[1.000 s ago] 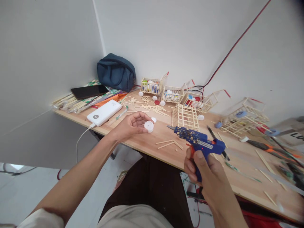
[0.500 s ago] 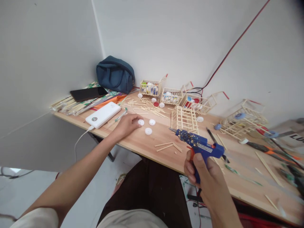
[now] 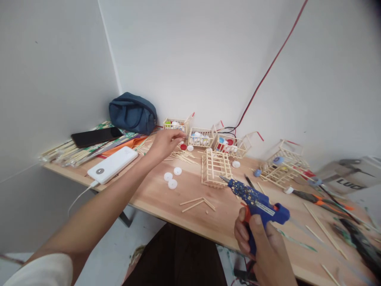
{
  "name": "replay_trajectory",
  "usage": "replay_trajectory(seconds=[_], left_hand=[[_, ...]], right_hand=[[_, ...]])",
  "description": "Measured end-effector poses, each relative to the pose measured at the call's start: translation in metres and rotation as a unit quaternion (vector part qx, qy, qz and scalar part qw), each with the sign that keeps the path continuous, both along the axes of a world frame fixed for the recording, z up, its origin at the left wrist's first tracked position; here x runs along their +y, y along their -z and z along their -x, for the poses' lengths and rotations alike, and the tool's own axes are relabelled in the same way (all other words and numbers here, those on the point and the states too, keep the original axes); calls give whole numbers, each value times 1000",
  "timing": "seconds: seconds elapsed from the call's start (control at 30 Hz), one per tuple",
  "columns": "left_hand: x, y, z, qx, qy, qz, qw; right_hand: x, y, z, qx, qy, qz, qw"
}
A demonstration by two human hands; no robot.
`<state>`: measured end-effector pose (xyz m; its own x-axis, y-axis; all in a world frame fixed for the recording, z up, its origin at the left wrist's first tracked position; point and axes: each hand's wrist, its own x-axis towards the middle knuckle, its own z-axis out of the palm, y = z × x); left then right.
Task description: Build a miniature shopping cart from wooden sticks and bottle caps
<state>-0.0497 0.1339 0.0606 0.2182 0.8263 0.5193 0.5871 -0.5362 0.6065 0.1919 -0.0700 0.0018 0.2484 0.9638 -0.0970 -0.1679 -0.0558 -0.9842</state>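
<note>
My right hand (image 3: 262, 242) is wrapped round the handle of a blue glue gun (image 3: 256, 198), whose nozzle points left in front of a small stick-built cart basket (image 3: 217, 169). My left hand (image 3: 168, 143) reaches over the back of the table, fingers stretched out and nothing visible in them. It is near a red bottle cap (image 3: 183, 147), a white cap (image 3: 190, 148) and a finished stick cart full of caps (image 3: 175, 124), part of which it hides. Three white caps (image 3: 172, 183) lie together on the tabletop, nearer my body.
More stick carts (image 3: 201, 138) stand along the wall. Loose sticks (image 3: 186, 157) lie before them. On the left are a white power bank (image 3: 113, 165), a black phone (image 3: 95, 137), packs of sticks and a blue bag (image 3: 133, 113). Orange-handled pliers (image 3: 321, 198) lie right.
My left hand has left the three white caps and moved to the back of the table. The view has shifted; my right hand still grips the glue gun.
</note>
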Motion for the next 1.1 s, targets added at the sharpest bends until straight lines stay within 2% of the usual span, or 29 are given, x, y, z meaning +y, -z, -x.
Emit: replay_trajectory(seconds=[0.07, 0.1, 0.2, 0.3, 0.47, 0.7, 1.1], left_hand=[[29, -10, -23, 93, 5, -10, 996], [44, -13, -34, 167, -4, -11, 986], [82, -18, -63, 233, -13, 10, 972], [104, -19, -83, 288, -25, 43, 956], [117, -20, -101, 343, -18, 67, 937], [126, -25, -120, 394, 15, 98, 914], [149, -18, -145, 379, -15, 173, 909]], right_hand=[[-1, 0, -3, 3, 8, 2, 1000], [-1, 1, -5, -2, 13, 6, 1000], [-1, 6, -13, -25, 6, 20, 999], [1, 10, -20, -38, -8, 33, 999], [1, 9, -25, -19, 20, 40, 999], [6, 9, -30, -32, 13, 27, 999], [6, 14, -37, -65, 16, 43, 997]])
